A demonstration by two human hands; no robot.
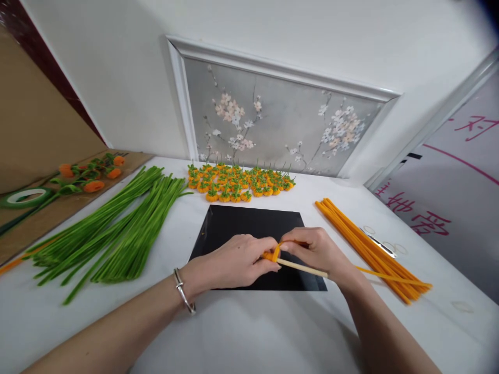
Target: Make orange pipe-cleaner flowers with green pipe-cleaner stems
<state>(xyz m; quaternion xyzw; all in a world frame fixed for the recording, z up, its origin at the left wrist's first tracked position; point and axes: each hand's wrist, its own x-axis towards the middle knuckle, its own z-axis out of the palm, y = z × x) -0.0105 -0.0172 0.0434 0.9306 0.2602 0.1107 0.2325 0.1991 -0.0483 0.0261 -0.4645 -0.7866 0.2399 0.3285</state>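
My left hand [241, 259] is closed around one end of a thin pale wooden stick [302, 267], above a black mat [249, 221]. An orange pipe cleaner [276, 253] wraps round the stick at my left fingertips. My right hand [317, 254] pinches that pipe cleaner between thumb and forefinger. From under the right wrist, an orange length trails out toward a bundle of orange pipe cleaners [366, 244] on the right. The stick's far end points toward my right palm; I cannot tell whether it touches.
Green pipe cleaners [128, 234] lie in a heap on the left. Several small orange pumpkin-like pieces with green tops [237, 182] stand in rows at the back. Green tape [27, 197] and orange flowers [93, 185] rest on cardboard far left. Scissors [382, 246] lie beside the orange bundle.
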